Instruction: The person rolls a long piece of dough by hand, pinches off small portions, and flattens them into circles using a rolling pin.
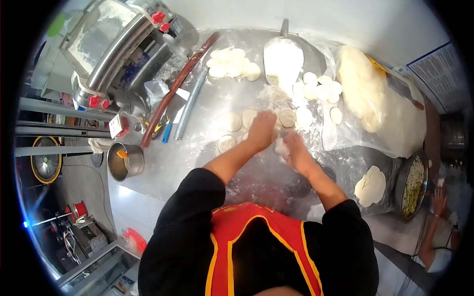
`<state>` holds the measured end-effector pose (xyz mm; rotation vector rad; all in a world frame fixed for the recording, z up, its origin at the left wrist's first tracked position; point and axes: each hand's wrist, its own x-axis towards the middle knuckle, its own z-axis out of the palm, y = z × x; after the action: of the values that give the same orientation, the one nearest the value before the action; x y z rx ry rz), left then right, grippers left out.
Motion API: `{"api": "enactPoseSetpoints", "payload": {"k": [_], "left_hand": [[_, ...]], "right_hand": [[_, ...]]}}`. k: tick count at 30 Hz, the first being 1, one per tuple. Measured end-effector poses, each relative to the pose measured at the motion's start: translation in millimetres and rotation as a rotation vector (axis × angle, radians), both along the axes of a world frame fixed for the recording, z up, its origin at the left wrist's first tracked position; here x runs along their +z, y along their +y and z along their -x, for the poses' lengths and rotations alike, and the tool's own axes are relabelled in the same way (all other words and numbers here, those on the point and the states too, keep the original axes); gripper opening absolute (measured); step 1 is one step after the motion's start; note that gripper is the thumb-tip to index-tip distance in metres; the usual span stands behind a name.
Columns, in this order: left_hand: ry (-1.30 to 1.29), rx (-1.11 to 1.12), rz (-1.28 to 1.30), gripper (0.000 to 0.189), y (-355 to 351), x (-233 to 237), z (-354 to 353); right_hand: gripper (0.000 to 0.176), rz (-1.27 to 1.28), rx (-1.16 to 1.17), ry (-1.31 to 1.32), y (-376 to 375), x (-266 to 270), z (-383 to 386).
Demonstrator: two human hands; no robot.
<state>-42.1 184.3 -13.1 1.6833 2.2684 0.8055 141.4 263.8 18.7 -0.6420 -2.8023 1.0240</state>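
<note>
Several small rounds of dough lie scattered on a floured steel table (pixel 197 163), seen from above by a person in a black top and red apron. Their left hand (pixel 261 129) rests palm down among a row of flattened discs (pixel 232 121); I cannot tell whether it grips anything. Their right hand (pixel 297 152), just beside it, appears to pinch a small lump of dough (pixel 281 147) against the table, right in front of the person. Further back sit a heap of pressed pieces (pixel 232 63), a cluster of round balls (pixel 321 89) and a flour scoop (pixel 283 59). To the right, a large mass of dough (pixel 375 98) lies on plastic, with much of it uncut. Near the right edge a stack of thin wrappers (pixel 370 185) lies beside a pan of filling (pixel 414 185), where another person's hand (pixel 438 200) shows. Two long rolling pins (pixel 183 93) lie unused on the left, near a small pot (pixel 126 160). The work looks roughly midway: many pieces portioned and pressed, few rolled thin, much dough left.
</note>
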Motion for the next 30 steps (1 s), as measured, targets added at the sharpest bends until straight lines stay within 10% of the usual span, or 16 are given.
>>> {"api": "enactPoseSetpoints", "payload": {"k": [6,8,11,17,25,30], "left_hand": [[-0.557,0.156,0.175,0.069,-31,63,31],[-0.522,0.145,0.263,0.083,-22,38,64],[-0.443,0.107,0.457,0.089,-12,27,86],[0.036,0.117,0.139,0.078,-29,17,43],[-0.663,0.424,0.056,0.072,-65,61,60],[-0.518,0.321,0.436,0.098,-70,20,123]], "right_hand": [[0.057,0.52,-0.418,0.052,36,29,11],[0.072,0.284,-0.409,0.236,70,19,20],[0.092,0.306,-0.363,-0.236,129,-21,24],[0.071,-0.275,-0.201,0.024,84,-13,17],[0.088,0.258,-0.211,0.097,45,30,26],[0.101,0.428,-0.237,-0.201,74,4,61]]}}
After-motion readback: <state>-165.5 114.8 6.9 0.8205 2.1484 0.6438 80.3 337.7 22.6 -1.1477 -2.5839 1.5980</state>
